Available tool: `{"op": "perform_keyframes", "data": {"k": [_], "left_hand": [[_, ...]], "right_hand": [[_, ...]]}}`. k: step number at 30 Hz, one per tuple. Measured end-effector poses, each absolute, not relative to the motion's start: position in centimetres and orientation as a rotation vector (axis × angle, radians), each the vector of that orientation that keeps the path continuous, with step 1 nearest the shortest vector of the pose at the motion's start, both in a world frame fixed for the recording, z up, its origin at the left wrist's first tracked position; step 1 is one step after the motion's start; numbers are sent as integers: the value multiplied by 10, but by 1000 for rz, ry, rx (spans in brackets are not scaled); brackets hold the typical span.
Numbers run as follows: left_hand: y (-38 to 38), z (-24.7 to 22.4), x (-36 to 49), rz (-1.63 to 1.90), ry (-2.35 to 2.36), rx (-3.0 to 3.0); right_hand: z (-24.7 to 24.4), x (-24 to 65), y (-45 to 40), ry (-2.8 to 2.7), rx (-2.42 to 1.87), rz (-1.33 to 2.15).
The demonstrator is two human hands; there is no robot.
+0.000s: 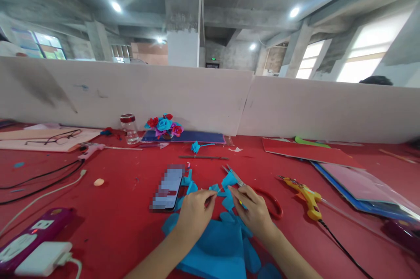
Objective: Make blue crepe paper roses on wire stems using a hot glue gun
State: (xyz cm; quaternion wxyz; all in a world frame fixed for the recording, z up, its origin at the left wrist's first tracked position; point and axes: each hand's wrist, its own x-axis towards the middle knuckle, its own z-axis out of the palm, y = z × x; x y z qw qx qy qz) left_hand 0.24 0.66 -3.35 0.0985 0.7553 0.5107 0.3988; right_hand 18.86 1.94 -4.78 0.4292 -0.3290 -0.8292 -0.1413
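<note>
Blue paper lies on the counter, between and beneath left hand and right hand, both curled; whether they're gripping anything, I can't tell.

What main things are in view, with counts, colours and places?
Table: one, red, foreground
Bouquet: one, red, blue and purple, back
Jar: one, clear, red-lidded, left of bouquet
Loose flower: one, blue, in front of bouquet
Glasses: one pair, dark, far left
Pink glue gun: one, pink, left
Yellow glue gun: one, yellow, right
Power strip: one, purple, near left
Charger: one, white, on power strip
Phone: one, dark-edged, left of centre
Blue pieces: several, blue, centre
Scissors: one, red-handled, right of centre
Coloured sheets: several, mixed, right
Left hand: one, bare, over blue pieces
Right hand: one, bare, by scissors
</note>
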Motion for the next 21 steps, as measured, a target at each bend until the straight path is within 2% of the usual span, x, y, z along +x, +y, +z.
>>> {"op": "perform_keyframes", "data": {"k": [9, 21], "left_hand": [[6, -35, 2, 1212, 1483, 2226], [6, -34, 1, 1234, 1461, 2235]], "right_hand": [[-43, 194, 21, -2214, -820, -598], [-35, 197, 18, -2043, -791, -468]]}}
